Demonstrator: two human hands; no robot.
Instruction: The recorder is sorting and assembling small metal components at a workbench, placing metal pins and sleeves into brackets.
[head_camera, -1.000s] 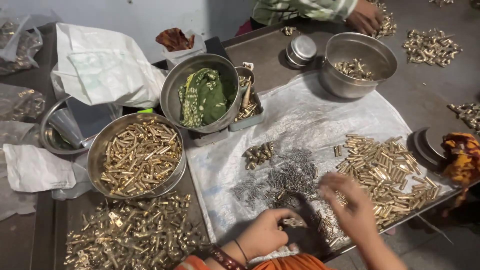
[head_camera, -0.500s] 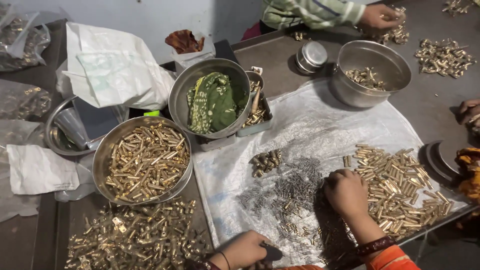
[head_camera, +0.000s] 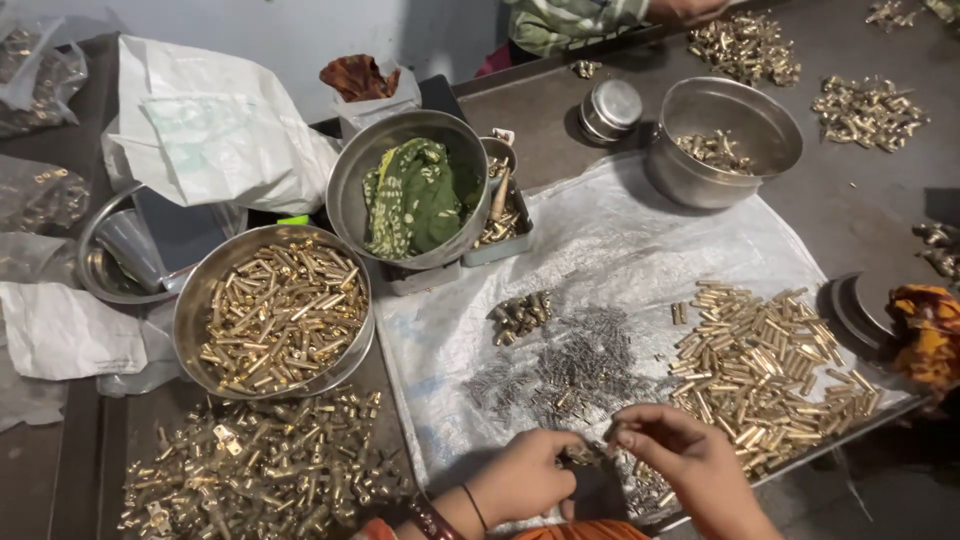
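- Both hands now meet at the near edge of the plastic sheet (head_camera: 640, 240); half a second ago the right hand was out over the brass tubes and the left hand sat low at the frame's bottom edge.
- Left hand (head_camera: 520, 480) is closed narrowly around a small brass piece, just beside the grey screws.
- Right hand (head_camera: 690, 460) pinches with thumb and forefinger at that same piece; what lies between its fingertips is too small to tell.
- Heap of grey screws (head_camera: 570, 365) lies just beyond the hands, and to its right the spread of brass tubes (head_camera: 770, 365) is still large, so plenty looks left to work through.
- Small cluster of brass pieces (head_camera: 520, 315) sits apart on the sheet, near the screws.
- Loose brass fittings (head_camera: 260, 470) cover the table to the left, below a steel bowl (head_camera: 272, 310) heaped with brass parts; whether these are finished ones I cannot tell.
- Farther back a bowl holds a green cloth (head_camera: 410, 195), and another steel bowl (head_camera: 725, 140) holds only a few pieces.
- At the far edge another person's sleeve (head_camera: 570, 20) shows beside more brass heaps.
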